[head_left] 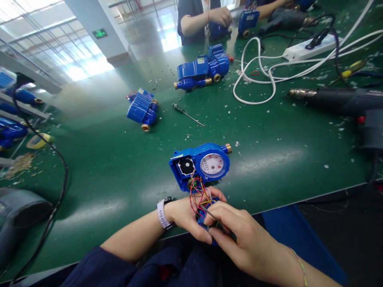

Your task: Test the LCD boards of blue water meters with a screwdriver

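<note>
A blue water meter (199, 165) lies on the green table with its dial facing up and its side box uncovered. Red, yellow and white wires (200, 191) run from that box to a small blue plastic part (202, 217) at the table's front edge. My left hand (188, 217), wearing a watch, is closed around this blue part. Pinched in my right hand (243, 231) is a thin dark tool (212, 215), its tip among the wires over the blue part. Fingers hide most of the part and the tool's end.
Beyond the meter lies a screwdriver (188, 115). More blue meters (142, 107) stand farther back. A heat gun (338, 99) rests at right, near a white power strip (312, 48) and its cable. At left are a tape roll (38, 140) and a black cord (61, 159). A co-worker's hand (220, 16) is across the table.
</note>
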Available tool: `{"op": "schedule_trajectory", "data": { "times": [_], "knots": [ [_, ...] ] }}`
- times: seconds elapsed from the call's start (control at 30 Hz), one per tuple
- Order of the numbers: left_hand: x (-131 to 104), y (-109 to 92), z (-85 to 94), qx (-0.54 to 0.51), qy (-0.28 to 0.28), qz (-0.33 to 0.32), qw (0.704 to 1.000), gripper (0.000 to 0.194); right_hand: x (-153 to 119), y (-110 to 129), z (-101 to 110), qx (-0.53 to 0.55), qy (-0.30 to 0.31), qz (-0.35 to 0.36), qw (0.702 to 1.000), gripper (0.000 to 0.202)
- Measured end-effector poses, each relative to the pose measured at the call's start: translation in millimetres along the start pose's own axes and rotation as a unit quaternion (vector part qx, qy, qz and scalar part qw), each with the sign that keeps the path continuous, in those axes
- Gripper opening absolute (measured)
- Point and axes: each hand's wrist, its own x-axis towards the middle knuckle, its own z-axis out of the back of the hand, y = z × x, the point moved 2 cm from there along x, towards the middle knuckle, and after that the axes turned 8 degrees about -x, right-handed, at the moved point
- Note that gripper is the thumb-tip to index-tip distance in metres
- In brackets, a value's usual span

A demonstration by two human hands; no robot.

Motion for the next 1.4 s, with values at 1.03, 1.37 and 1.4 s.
{"op": "schedule_trajectory", "data": {
  "times": [1.03,1.37,1.4],
  "knots": [
    [-4,3,-2.3,-0.172,-0.008,0.073,0.982,0.078,0,11,5,0.010,0.018,0.083,0.996,0.022],
    [-3,-14,2.7,-0.330,0.034,0.026,0.943,0.074,-36,-22,45,0.389,-0.226,-0.265,0.853,0.028],
    [-5,-16,2.5,-0.330,0.017,0.021,0.943,0.076,-42,-28,43,0.408,-0.249,-0.301,0.825,0.035]
  ]
}}
